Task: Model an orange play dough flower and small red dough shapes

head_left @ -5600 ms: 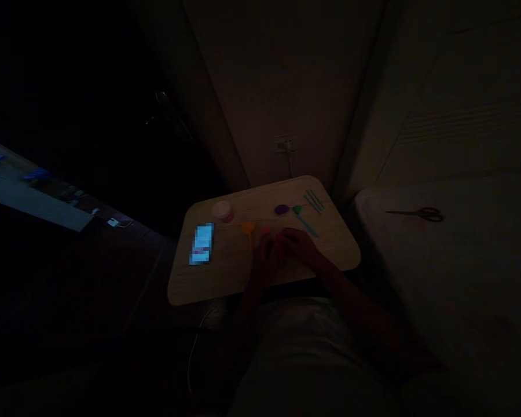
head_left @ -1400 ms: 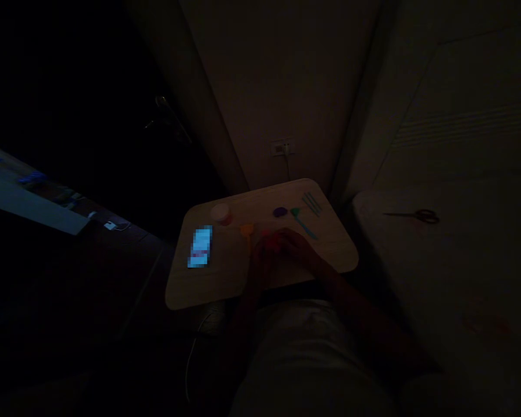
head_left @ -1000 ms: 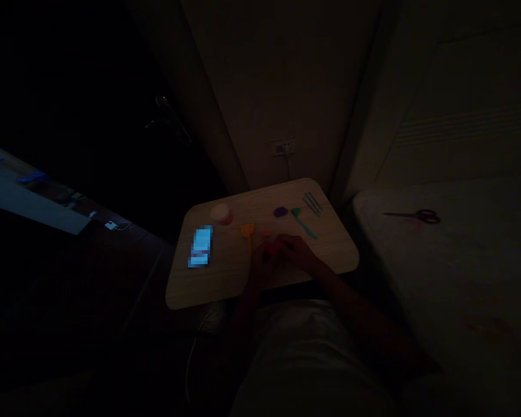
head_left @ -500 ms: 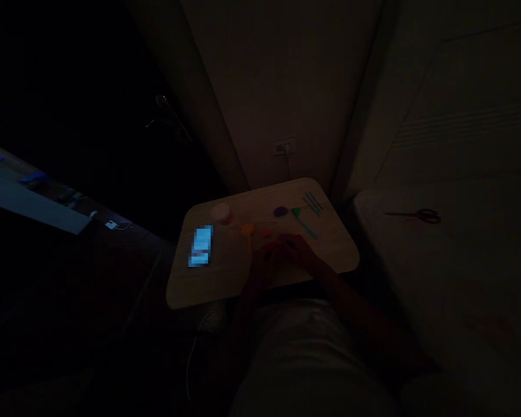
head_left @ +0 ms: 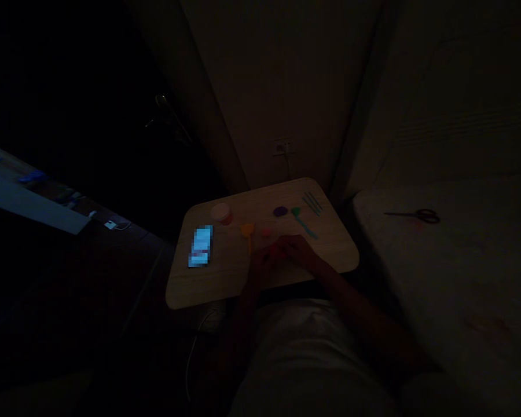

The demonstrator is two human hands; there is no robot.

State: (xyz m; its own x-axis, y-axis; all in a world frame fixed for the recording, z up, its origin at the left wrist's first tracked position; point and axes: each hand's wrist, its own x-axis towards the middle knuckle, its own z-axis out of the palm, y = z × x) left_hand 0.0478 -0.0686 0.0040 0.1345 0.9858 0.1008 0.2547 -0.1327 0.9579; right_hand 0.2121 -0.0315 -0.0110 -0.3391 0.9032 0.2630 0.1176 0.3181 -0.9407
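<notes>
Dimly, the left hand [head_left: 263, 259] and the right hand [head_left: 299, 249] are meeting above the table [head_left: 217, 284], near the right half of its near edge. The fingers of both are curling around a red lump [head_left: 278, 249]; darkness is hiding each finger's exact position. Just beyond, toward the table's middle, a pink piece [head_left: 265, 233] is lying, and an orange tool [head_left: 248, 231] is pointing its handle toward the near edge, beside the left hand. Nearer the far edge, a purple lump [head_left: 280, 211] is sitting beside a green-tipped tool [head_left: 304, 225]. Three sticks [head_left: 312, 203] are occupying the far right corner. A tub [head_left: 221, 213] is standing near the far left corner, and a blurred, glowing screen [head_left: 201, 246] is lying by the left edge. Beyond the right edge, scissors [head_left: 417, 215] are resting on a pale surface [head_left: 421, 260]
</notes>
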